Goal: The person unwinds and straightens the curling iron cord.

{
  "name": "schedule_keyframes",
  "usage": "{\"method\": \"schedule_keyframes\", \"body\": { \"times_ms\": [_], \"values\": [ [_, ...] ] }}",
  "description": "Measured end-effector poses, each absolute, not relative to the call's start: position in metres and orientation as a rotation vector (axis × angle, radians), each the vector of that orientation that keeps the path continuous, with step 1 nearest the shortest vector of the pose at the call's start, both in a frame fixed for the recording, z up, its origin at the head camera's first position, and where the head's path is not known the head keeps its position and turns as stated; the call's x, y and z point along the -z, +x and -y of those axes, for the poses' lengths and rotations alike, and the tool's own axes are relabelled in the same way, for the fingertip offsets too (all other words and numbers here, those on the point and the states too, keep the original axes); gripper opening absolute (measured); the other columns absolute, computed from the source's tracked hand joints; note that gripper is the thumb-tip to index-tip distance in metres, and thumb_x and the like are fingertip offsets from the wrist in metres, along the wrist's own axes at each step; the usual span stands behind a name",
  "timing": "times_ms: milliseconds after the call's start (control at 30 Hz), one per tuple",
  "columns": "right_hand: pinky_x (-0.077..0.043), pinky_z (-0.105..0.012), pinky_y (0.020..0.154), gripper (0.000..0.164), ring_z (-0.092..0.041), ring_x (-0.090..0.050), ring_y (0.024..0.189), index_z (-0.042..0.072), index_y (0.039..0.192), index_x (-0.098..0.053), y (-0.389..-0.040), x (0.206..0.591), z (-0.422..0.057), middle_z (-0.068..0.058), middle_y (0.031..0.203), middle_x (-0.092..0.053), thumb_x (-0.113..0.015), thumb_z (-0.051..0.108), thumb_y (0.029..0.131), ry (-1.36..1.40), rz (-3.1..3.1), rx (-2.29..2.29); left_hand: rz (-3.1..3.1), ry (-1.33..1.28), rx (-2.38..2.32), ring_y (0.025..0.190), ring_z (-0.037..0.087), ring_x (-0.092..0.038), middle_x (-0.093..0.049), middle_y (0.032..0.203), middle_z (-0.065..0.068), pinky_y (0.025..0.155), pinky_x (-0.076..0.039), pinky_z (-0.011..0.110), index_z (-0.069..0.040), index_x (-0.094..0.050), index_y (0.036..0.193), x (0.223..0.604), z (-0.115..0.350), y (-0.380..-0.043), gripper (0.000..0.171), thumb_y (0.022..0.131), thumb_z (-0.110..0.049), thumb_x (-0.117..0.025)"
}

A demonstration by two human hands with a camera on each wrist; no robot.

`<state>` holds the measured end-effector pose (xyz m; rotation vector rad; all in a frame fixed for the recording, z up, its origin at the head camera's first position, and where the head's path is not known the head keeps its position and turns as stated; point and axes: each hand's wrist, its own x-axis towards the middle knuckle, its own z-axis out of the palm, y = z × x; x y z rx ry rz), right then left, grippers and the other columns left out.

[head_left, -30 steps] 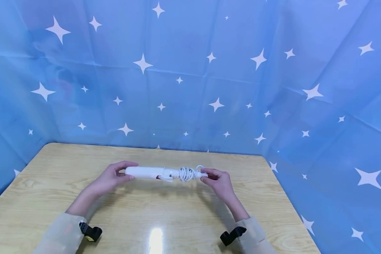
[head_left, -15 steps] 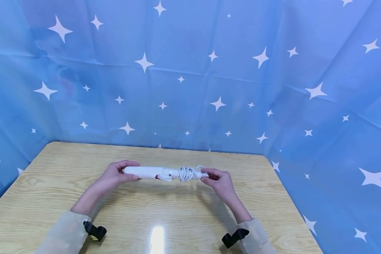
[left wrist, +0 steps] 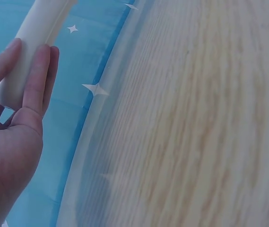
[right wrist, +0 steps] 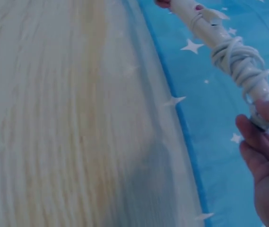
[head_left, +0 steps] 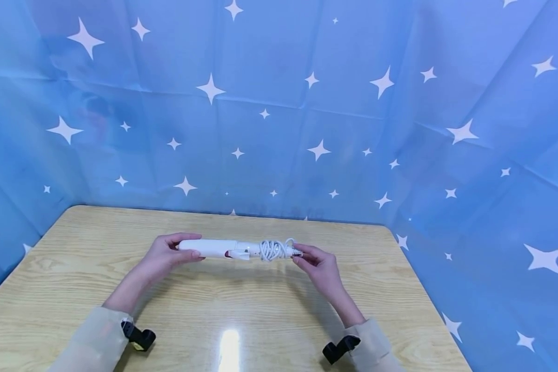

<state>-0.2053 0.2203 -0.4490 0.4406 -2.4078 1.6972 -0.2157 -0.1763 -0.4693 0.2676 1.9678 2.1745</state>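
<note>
A white curling iron (head_left: 214, 248) is held level above the table in the head view, its thick smooth end to the left. Near its middle sticks out a small lever (head_left: 238, 254) with a reddish spot beside it. White cord (head_left: 272, 250) is wound in several loops around the thinner right part. My left hand (head_left: 165, 256) grips the thick end between thumb and fingers, also seen on the white barrel (left wrist: 37, 38) in the left wrist view. With thumb and fingertips, my right hand (head_left: 323, 268) pinches the ribbed cord end.
The wood-grain table (head_left: 242, 305) spreads beneath both hands, with a bright light reflection near its front. Behind and to the right hangs a blue cloth (head_left: 260, 62) with white stars. Black wrist cameras (head_left: 139, 338) sit on both sleeves.
The curling iron and both hands have shifted slightly toward the back and left in the head view. My left fingers have moved a little farther over the thick end. Both grips stay on.
</note>
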Motion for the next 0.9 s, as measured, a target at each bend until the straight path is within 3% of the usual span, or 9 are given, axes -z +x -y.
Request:
{"method": "schedule_keyframes", "body": {
  "times_ms": [133,233,300,433,533,667,833,900],
  "values": [
    [-0.062,-0.018,0.065,0.031,-0.027,-0.075,0.085,-0.004,0.12,-0.072,-0.207,0.453,-0.217,-0.02,0.105,-0.075,-0.073,-0.007,0.09,0.592,2.325,-1.514,-1.917,0.271,-2.221,0.102,0.031,-0.071,-0.045,0.136,0.031,0.098,-0.057,0.054,0.016,-0.05,0.14,0.469,0.177,-0.216,0.057,0.09,0.003,-0.076],
    [-0.049,-0.011,0.049,0.031,-0.016,-0.071,0.07,-0.008,0.12,-0.071,-0.207,0.453,-0.214,-0.02,0.097,-0.076,-0.071,-0.012,0.089,0.615,2.291,-1.451,-1.859,0.284,-2.263,0.104,0.032,-0.07,-0.048,0.133,0.027,0.099,-0.055,0.057,0.018,-0.049,0.138,0.469,0.177,-0.217,0.057,0.089,0.007,-0.075],
    [-0.038,-0.013,0.042,0.031,-0.009,-0.067,0.065,-0.01,0.12,-0.07,-0.203,0.446,-0.21,-0.021,0.091,-0.075,-0.07,-0.014,0.089,0.636,2.268,-1.438,-1.832,0.292,-2.286,0.106,0.032,-0.069,-0.049,0.131,0.024,0.1,-0.054,0.058,0.019,-0.049,0.137,0.469,0.177,-0.217,0.056,0.089,0.008,-0.075],
    [-0.035,-0.015,0.039,0.031,-0.006,-0.068,0.07,-0.016,0.118,-0.067,-0.194,0.432,-0.203,-0.023,0.088,-0.075,-0.068,-0.018,0.088,0.737,2.212,-1.366,-1.811,0.288,-2.318,0.109,0.032,-0.065,-0.049,0.129,0.022,0.1,-0.054,0.059,0.015,-0.058,0.132,0.467,0.178,-0.217,0.047,0.089,0.009,-0.074],
    [-0.039,-0.013,0.041,0.032,-0.017,-0.073,0.071,-0.017,0.116,-0.067,-0.195,0.432,-0.202,-0.022,0.086,-0.075,-0.069,-0.022,0.084,0.818,2.143,-1.266,-1.79,0.277,-2.336,0.111,0.032,-0.063,-0.048,0.129,0.021,0.101,-0.053,0.061,0.009,-0.064,0.128,0.466,0.178,-0.217,0.04,0.089,0.009,-0.074],
    [-0.037,-0.012,0.041,0.036,-0.03,-0.072,0.067,-0.017,0.113,-0.069,-0.204,0.443,-0.206,-0.022,0.083,-0.074,-0.071,-0.025,0.078,0.884,2.06,-1.179,-1.762,0.276,-2.351,0.111,0.031,-0.064,-0.048,0.128,0.02,0.099,-0.055,0.058,0.011,-0.063,0.128,0.463,0.178,-0.216,0.04,0.09,0.009,-0.073],
    [-0.028,-0.012,0.035,0.035,-0.027,-0.073,0.066,-0.012,0.114,-0.071,-0.212,0.458,-0.214,-0.021,0.08,-0.074,-0.075,-0.02,0.079,0.889,2.058,-1.169,-1.751,0.303,-2.354,0.108,0.031,-0.067,-0.05,0.127,0.019,0.097,-0.058,0.052,0.012,-0.062,0.129,0.462,0.178,-0.215,0.038,0.092,0.009,-0.071],
    [-0.03,-0.01,0.035,0.035,-0.025,-0.073,0.065,-0.009,0.115,-0.071,-0.213,0.46,-0.216,-0.019,0.079,-0.074,-0.075,-0.018,0.081,0.895,2.062,-1.157,-1.743,0.302,-2.355,0.109,0.031,-0.066,-0.049,0.128,0.019,0.097,-0.058,0.052,0.012,-0.063,0.128,0.462,0.178,-0.215,0.038,0.092,0.009,-0.071]
  ]
}}
